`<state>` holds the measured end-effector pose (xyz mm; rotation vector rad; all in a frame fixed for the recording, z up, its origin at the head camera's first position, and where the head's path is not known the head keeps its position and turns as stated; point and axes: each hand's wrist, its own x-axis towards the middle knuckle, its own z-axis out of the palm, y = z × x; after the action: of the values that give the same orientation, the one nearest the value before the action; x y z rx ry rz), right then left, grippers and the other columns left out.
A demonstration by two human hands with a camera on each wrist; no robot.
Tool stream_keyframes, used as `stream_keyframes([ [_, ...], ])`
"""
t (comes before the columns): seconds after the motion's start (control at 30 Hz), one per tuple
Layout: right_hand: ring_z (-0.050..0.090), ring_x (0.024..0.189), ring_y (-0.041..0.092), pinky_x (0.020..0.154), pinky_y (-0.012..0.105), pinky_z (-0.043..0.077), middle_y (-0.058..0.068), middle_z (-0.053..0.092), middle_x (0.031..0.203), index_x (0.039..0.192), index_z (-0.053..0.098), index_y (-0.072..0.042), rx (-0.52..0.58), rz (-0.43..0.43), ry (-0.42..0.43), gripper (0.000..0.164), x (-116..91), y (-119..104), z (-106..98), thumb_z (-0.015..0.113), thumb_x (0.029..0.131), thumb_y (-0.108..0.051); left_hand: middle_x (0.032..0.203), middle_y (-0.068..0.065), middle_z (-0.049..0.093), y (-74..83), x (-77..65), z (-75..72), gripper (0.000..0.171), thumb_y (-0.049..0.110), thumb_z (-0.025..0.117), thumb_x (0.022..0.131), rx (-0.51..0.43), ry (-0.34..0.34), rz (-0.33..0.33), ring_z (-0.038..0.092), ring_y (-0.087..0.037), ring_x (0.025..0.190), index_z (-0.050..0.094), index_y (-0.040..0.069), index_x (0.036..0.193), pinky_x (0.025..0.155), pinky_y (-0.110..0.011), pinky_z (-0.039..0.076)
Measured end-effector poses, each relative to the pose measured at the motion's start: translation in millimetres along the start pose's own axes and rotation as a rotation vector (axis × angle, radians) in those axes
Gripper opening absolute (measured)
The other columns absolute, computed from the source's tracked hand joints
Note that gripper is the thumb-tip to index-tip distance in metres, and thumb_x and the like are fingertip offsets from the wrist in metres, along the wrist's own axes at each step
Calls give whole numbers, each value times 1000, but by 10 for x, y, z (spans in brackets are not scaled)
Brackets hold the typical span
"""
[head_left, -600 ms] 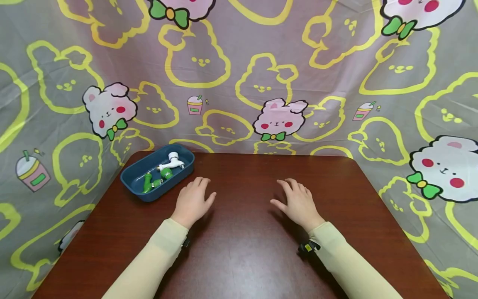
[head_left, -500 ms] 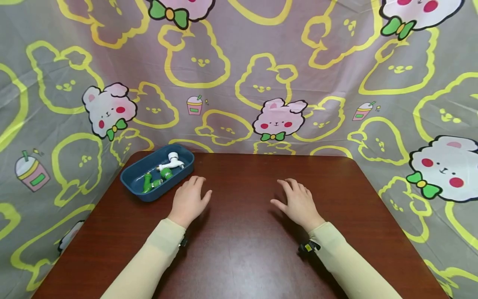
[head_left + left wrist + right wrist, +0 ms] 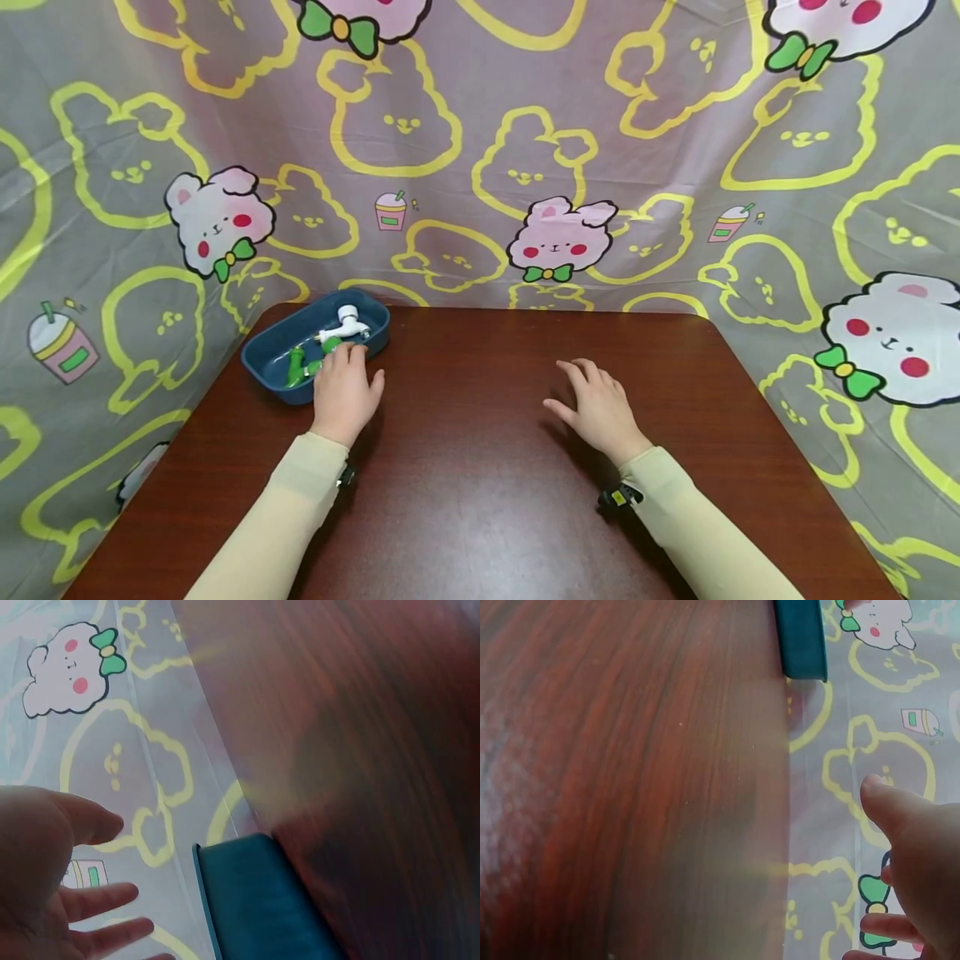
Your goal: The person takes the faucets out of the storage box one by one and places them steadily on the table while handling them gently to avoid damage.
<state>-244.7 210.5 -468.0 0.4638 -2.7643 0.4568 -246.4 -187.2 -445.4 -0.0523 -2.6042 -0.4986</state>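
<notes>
In the head view a dark blue oblong tub (image 3: 270,379) stands at the table's back left. Inside it lie a white tap (image 3: 348,327) and green fittings (image 3: 297,367) that look like a second tap, partly covered by fingers. My left hand (image 3: 345,398) hovers over the tub's near right rim, fingers spread and relaxed, holding nothing. In the left wrist view only the tub's outer wall (image 3: 259,900) shows beside that hand (image 3: 45,885). My right hand (image 3: 602,414) is held over the table's right half, fingers loosely bent, with nothing in it.
The brown wooden table (image 3: 480,483) has a glossy top. A grey curtain (image 3: 450,100) with yellow outlines and rabbit heads hangs along its back and both sides. A small black wrist camera (image 3: 619,497) sits at the right cuff.
My left hand has moved leftward from the table to the tub, its fingers now covering part of the tub's near right rim. The right hand has stayed put.
</notes>
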Motion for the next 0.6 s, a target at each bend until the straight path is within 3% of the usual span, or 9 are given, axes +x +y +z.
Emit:
stream_keyframes([
  [0.3,57,124,43,100,63,46,17,54,140,149,52,-15,-5,-3,-5,71,0,35,13,74,92,-51,126,-32,55,-120,29,-2,47,12,72,92,87,-47,-97,57,-55,110,54,-11,128,90,-69,48],
  [0.6,57,123,44,99,64,47,19,54,139,149,52,-14,2,4,-2,70,22,30,12,74,93,-49,118,-33,60,-171,92,-22,39,9,70,93,131,-93,-89,60,-55,105,58,-13,122,86,-67,51],
])
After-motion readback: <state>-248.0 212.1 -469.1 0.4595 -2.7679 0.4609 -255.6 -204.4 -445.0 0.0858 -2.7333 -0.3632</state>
